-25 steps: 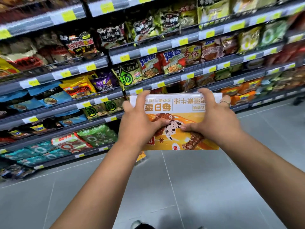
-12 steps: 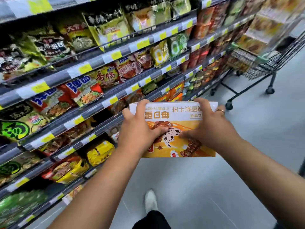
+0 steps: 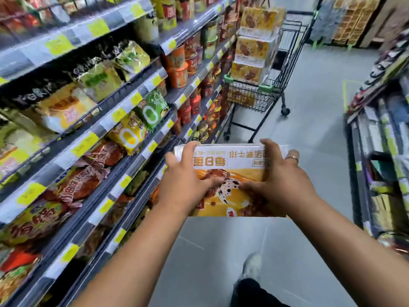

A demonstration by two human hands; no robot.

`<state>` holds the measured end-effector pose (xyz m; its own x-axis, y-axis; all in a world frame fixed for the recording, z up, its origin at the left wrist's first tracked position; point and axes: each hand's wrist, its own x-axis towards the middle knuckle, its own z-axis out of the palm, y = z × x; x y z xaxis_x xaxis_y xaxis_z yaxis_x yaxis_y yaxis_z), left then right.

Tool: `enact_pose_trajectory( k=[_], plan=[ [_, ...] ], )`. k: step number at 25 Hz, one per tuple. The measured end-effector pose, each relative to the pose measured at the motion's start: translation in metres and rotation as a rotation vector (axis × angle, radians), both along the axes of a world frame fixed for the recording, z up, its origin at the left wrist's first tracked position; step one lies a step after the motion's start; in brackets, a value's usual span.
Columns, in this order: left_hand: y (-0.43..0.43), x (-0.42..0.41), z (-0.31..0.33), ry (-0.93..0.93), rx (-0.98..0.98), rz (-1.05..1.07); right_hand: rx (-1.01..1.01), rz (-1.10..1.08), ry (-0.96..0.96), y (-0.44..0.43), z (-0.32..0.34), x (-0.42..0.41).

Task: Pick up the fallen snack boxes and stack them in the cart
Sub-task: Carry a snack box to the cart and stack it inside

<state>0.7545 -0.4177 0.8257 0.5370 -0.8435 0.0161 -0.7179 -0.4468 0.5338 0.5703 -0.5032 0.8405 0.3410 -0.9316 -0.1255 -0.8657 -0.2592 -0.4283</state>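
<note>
Head view: both hands curled around snack box

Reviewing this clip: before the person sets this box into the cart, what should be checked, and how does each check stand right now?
1. Grip on the snack box: left hand and right hand hold opposite ends, thumbs on its top face: ok.
2. Box attitude: held roughly flat, printed face up: ok.
3. Reach: the cart stands farther down the aisle, apart from the hands: not ok.
4. Way there: no obstacle shows on the floor up to the cart: ok.
5. Room for it: the stacked boxes already rise far above the cart's rim; whether the top is steady: cannot tell.
</note>
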Motion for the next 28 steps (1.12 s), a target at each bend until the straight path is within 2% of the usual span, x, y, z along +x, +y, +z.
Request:
enact_pose_trajectory(
  k=[5,16,24,28],
  plan=[
    [-0.130,0.015,-0.008,0.007,0.000,-0.037,-0.008,-0.049,-0.018,-0.124,-0.011,0.010],
    [-0.412,0.071,-0.004,0.012,0.001,0.000,0.012,-0.005,0.001,-0.413,0.002,0.066],
    [-0.645,0.158,-0.011,-0.003,-0.003,-0.166,-0.004,-0.131,-0.008,-0.614,-0.006,0.135],
    [-0.757,0.191,0.004,-0.048,-0.005,-0.278,-0.028,-0.256,-0.100,-0.700,-0.002,0.158]
  ],
)
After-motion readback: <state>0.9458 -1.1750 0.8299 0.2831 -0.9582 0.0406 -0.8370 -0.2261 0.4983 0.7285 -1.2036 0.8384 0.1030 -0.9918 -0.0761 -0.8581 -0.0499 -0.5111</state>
